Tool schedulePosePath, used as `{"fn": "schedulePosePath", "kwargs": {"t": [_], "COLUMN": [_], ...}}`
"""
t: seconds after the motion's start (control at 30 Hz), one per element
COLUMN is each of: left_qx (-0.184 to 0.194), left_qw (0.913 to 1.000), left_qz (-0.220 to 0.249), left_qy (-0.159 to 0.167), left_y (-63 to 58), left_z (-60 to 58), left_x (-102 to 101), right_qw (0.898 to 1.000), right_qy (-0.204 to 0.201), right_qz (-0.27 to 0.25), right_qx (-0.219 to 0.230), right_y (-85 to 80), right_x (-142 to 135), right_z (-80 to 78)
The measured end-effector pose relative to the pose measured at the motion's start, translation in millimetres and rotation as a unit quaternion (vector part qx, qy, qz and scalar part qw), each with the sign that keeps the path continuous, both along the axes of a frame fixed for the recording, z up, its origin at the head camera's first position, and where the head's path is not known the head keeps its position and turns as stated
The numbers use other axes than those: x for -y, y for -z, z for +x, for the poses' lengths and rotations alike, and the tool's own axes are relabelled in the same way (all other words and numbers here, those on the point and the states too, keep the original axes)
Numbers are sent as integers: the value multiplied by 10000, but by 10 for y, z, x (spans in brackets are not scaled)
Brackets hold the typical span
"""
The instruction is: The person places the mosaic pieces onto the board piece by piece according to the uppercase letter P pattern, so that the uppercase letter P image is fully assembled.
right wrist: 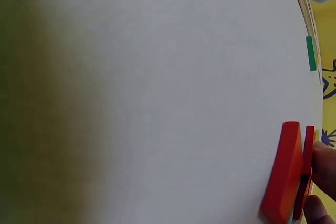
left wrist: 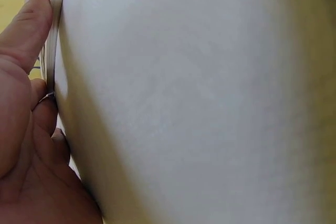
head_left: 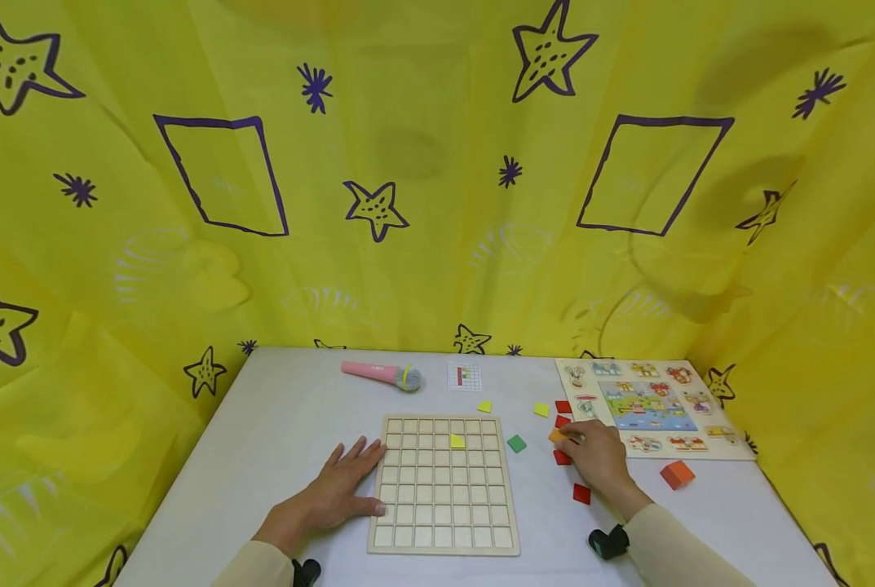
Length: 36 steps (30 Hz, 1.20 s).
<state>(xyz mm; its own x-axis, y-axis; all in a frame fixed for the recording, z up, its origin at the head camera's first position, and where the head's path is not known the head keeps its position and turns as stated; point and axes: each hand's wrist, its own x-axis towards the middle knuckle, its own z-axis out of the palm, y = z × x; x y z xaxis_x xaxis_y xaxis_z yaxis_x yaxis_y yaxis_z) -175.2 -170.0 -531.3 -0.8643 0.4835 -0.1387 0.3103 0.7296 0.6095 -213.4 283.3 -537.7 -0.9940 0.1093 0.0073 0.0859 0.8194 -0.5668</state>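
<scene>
At the right of the head view, my right hand (head_left: 600,458) pinches a small orange tile (head_left: 556,436) at its fingertips. Red tiles (head_left: 581,494) lie around those fingers, and two of them stand out large in the right wrist view, beside the fingertips (right wrist: 324,169). My left hand (head_left: 338,489) rests with spread fingers along the left edge of a wooden grid board (head_left: 444,417), its thumb touching the frame. One yellow tile (head_left: 457,441) sits in an upper cell of the board. A green tile (head_left: 516,443) lies just right of the board.
Two loose yellow tiles (head_left: 541,410) lie beyond the board. Behind are a pink toy microphone (head_left: 378,373) and a small pattern card (head_left: 465,376). A picture puzzle board (head_left: 657,448) fills the right back, with an orange block (head_left: 677,474) in front. A yellow curtain (head_left: 437,269) encloses the table.
</scene>
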Motion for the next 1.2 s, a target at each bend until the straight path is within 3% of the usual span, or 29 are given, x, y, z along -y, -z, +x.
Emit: {"fn": "schedulePosePath", "kwargs": {"t": [0.6, 1.07, 1.2], "left_qx": [28, -77, -61], "left_qw": [10000, 9999, 10000], "left_qz": [46, 86, 76], "left_qy": [-15, 18, 5], "left_y": [3, 35, 47], "left_z": [4, -1, -7], "left_x": [0, 4, 5], "right_qw": [9992, 9940, 9897], "right_qy": [-160, 263, 216], "right_qz": [-7, -1038, -1416], "right_qx": [368, 210, -68], "right_y": [-80, -134, -123], "right_x": [22, 85, 121], "right_z": [-26, -26, -28]}}
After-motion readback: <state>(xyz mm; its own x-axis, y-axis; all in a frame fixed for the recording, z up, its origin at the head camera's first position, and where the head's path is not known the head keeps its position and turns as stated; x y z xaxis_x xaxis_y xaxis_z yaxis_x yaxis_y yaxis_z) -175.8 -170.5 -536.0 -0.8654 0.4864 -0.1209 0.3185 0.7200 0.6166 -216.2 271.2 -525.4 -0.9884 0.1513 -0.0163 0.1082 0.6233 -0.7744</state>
